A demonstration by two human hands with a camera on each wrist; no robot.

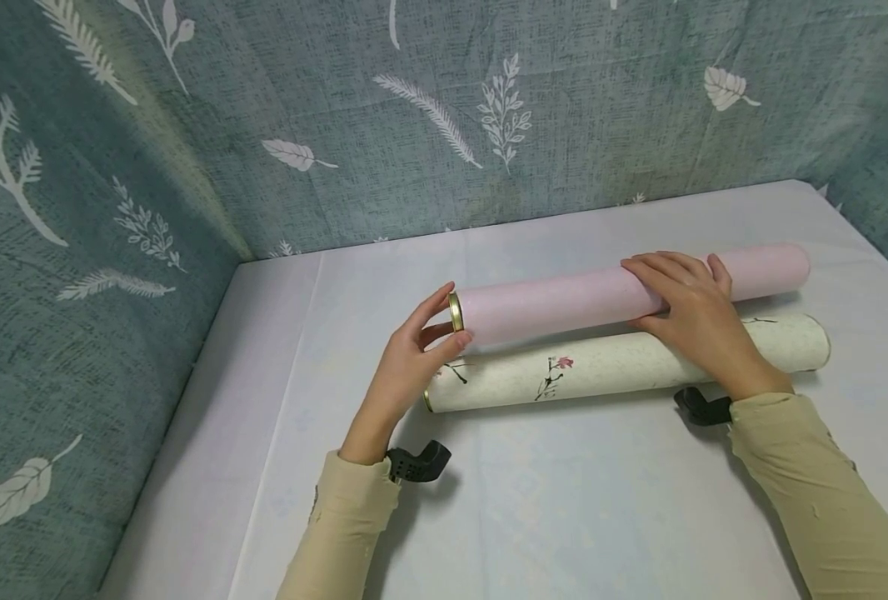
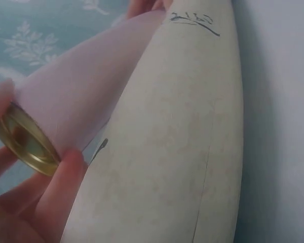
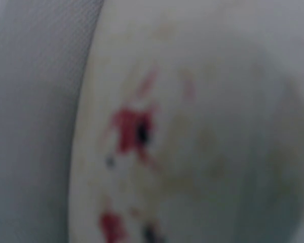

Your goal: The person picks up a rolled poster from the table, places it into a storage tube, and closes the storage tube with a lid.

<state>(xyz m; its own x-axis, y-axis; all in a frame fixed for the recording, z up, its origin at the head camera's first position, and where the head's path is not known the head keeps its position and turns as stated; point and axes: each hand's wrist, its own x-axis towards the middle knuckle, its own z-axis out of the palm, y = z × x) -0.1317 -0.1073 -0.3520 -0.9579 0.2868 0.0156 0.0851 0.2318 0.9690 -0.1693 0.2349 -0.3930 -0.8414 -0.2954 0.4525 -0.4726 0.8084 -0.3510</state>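
Observation:
A long pink cardboard tube (image 1: 549,307) with a gold metal rim (image 1: 456,312) lies behind a cream tube (image 1: 616,365) printed with flowers. My left hand (image 1: 402,362) grips the pink tube's left end, thumb at the near side and fingers around the rim. In the left wrist view the rimmed end (image 2: 28,139) looks recessed. My right hand (image 1: 691,308) holds the same tube from above, right of its middle, reaching over the cream tube. The right wrist view is filled by the cream tube's blurred surface (image 3: 202,152) with red and black marks.
Both tubes are over a table with a white cloth (image 1: 564,500). Green-blue fabric with white leaf prints (image 1: 414,167) hangs along the back and sides. A black wrist mount (image 1: 420,462) is on the left wrist, another (image 1: 702,407) on the right.

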